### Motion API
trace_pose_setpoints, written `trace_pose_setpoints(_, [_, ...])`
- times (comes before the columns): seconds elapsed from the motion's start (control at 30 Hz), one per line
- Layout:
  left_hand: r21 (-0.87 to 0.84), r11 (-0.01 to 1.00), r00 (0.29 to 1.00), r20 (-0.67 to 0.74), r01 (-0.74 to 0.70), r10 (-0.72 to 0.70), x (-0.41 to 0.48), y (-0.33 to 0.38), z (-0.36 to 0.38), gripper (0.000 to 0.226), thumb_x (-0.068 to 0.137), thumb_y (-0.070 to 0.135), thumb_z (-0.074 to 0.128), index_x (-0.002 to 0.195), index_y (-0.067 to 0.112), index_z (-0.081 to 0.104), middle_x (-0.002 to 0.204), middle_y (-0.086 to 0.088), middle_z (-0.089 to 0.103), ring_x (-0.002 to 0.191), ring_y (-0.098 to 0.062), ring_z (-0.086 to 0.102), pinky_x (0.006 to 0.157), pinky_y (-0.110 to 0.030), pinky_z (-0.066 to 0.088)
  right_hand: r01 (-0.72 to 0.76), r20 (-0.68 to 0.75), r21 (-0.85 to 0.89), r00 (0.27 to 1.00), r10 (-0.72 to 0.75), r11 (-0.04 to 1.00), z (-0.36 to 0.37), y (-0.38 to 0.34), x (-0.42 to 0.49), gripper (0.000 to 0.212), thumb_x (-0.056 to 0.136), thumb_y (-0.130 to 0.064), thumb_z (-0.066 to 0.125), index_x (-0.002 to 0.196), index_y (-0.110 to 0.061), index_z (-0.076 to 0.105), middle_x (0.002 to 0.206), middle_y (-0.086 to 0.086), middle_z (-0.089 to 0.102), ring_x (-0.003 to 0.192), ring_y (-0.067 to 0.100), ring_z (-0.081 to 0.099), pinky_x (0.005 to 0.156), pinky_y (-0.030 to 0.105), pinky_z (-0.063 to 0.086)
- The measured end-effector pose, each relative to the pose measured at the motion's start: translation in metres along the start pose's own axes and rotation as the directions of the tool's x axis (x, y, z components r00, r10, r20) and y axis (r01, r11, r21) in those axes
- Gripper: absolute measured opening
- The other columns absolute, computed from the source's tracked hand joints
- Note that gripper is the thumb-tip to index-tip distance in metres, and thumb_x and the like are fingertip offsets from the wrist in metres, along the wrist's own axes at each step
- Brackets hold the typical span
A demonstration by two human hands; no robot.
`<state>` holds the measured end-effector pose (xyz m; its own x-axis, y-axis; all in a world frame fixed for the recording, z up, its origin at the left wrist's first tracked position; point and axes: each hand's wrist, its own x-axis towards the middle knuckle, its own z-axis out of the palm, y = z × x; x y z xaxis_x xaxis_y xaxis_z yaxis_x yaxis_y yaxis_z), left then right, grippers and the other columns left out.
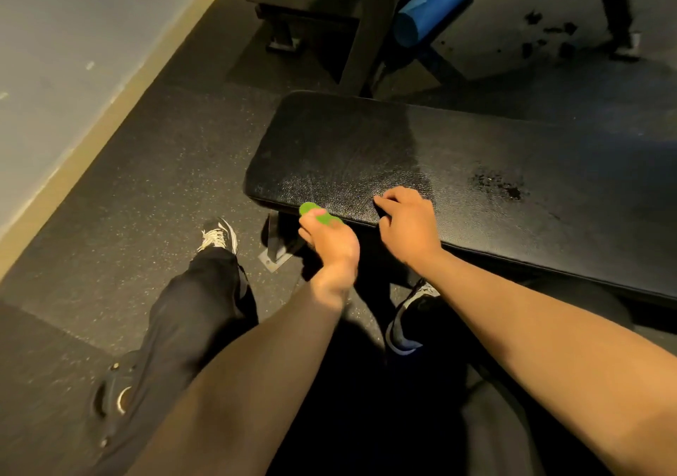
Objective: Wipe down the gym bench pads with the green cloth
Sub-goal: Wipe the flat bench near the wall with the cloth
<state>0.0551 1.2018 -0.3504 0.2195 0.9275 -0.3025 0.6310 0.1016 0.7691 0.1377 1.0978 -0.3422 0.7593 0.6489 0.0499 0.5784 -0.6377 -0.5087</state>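
Grey wall with a tan strip along its foot at far left, above dark speckled floor. Black trouser leg and a black shoe with pale laces on that floor, toe pointing away toward the bench's short end.

Then the bench pad: black, grainy, long axis running from the rounded short end near centre out to the right edge and slightly toward the viewer. A duller band across the pad's middle and a dark blotchy patch further right.

At the pad's near edge, close to the rounded corner, the left hand, fingers curled and bunched round the green cloth. Only a small wad of cloth visible (the rest hidden inside the grip), pressed against the pad's front rim rather than on the top face.

Just right of it, the right hand, knuckles up, fingers bent loosely with tips resting on the pad's top near the front edge, nothing held. Hands close together but apart.

Below the right wrist, a second shoe half in shadow under the bench.

Behind the pad, a dark frame with a blue foam roller lying slantwise, and at far right another metal leg with black specks scattered on the floor beside it.
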Motion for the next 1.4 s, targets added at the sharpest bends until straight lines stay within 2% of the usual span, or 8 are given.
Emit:
trace_pose_setpoints(0.23, [-0.159,0.873,0.827,0.279,-0.462,0.488,-0.047,-0.026,0.010,0.018,0.092,0.006,0.058,0.109,0.001,0.056,0.107,-0.016,0.048,0.086,-0.002,0.043,0.081,-0.008,0.033,0.000,-0.027,-0.005,1.000,-0.001,1.000,0.006,-0.002,-0.012,0.048,0.084,-0.007,0.057,0.131,-0.015,0.064,0.129,0.005,0.060,0.125,0.029,0.048,0.100,0.040,0.034])
trace_pose_setpoints(0.43, [-0.243,0.957,0.988,-0.022,-0.156,0.156,-0.016,-0.025,-0.002,0.034,0.086,-0.008,0.054,0.115,0.004,0.043,0.109,-0.015,0.048,0.099,-0.027,0.053,0.085,-0.029,0.041,0.046,-0.025,-0.016,0.999,-0.046,0.999,0.004,0.002,-0.017,0.050,0.080,-0.004,0.062,0.130,-0.012,0.064,0.133,0.007,0.060,0.127,0.029,0.051,0.104,0.043,0.039])
trace_pose_setpoints(0.57, [-0.299,0.954,0.999,-0.034,0.002,-0.013,0.024,-0.007,-0.012,0.005,0.093,0.005,0.045,0.091,0.009,0.044,0.089,-0.002,0.039,0.071,-0.006,0.052,0.061,-0.018,0.042,0.047,-0.027,0.006,0.999,-0.046,0.999,0.006,0.003,-0.020,0.047,0.085,-0.004,0.062,0.131,-0.010,0.063,0.136,0.008,0.059,0.131,0.028,0.049,0.111,0.042,0.035])
trace_pose_setpoints(0.63, [-0.265,0.964,0.999,-0.036,0.005,-0.016,0.023,-0.006,-0.002,0.013,0.093,0.020,0.043,0.081,0.020,0.038,0.087,0.004,0.035,0.088,-0.020,0.038,0.084,-0.043,0.043,0.028,-0.013,0.061,1.000,-0.027,0.998,0.005,0.004,-0.018,0.045,0.086,-0.003,0.060,0.130,-0.011,0.064,0.136,0.006,0.059,0.132,0.026,0.048,0.114,0.040,0.034])
trace_pose_setpoints(0.77, [-0.215,0.976,0.997,-0.071,-0.032,0.017,-0.007,-0.007,0.022,0.020,0.089,-0.002,0.043,0.097,0.015,0.046,0.104,-0.001,0.042,0.113,-0.034,0.043,0.099,-0.045,0.042,-0.079,-0.076,0.095,0.993,0.086,0.992,-0.010,0.018,-0.025,0.043,0.083,0.002,0.058,0.121,-0.015,0.069,0.120,0.001,0.064,0.120,0.024,0.049,0.101,0.038,0.044])
trace_pose_setpoints(0.93, [-0.186,0.978,0.994,0.043,-0.090,0.099,-0.054,-0.009,0.046,0.032,0.082,-0.011,0.042,0.105,0.010,0.051,0.106,-0.002,0.039,0.090,-0.025,0.042,0.084,-0.034,0.040,-0.124,-0.235,0.002,0.964,0.121,0.992,-0.025,0.052,-0.052,0.048,0.070,0.008,0.063,0.110,-0.014,0.074,0.111,0.004,0.068,0.108,0.031,0.057,0.091,0.040,0.043])
trace_pose_setpoints(1.2, [-0.089,0.925,0.861,0.340,-0.370,0.377,-0.098,-0.012,0.041,0.032,0.078,-0.016,0.046,0.095,0.004,0.065,0.101,-0.015,0.050,0.075,-0.009,0.046,0.069,-0.008,0.034,-0.215,-0.103,0.056,0.970,0.220,0.975,-0.036,0.046,-0.059,0.046,0.079,0.003,0.056,0.117,-0.018,0.071,0.121,0.004,0.067,0.118,0.027,0.055,0.098,0.036,0.040])
trace_pose_setpoints(1.4, [-0.345,0.932,0.993,0.038,0.116,-0.110,-0.021,-0.017,0.022,0.018,0.089,-0.004,0.046,0.085,0.008,0.059,0.111,-0.025,0.058,0.048,-0.016,0.051,0.043,-0.019,0.042,-0.314,-0.055,0.124,0.945,0.323,0.941,-0.035,0.039,-0.055,0.051,0.082,0.006,0.054,0.122,-0.022,0.069,0.126,-0.001,0.062,0.124,0.022,0.050,0.101,0.031,0.039])
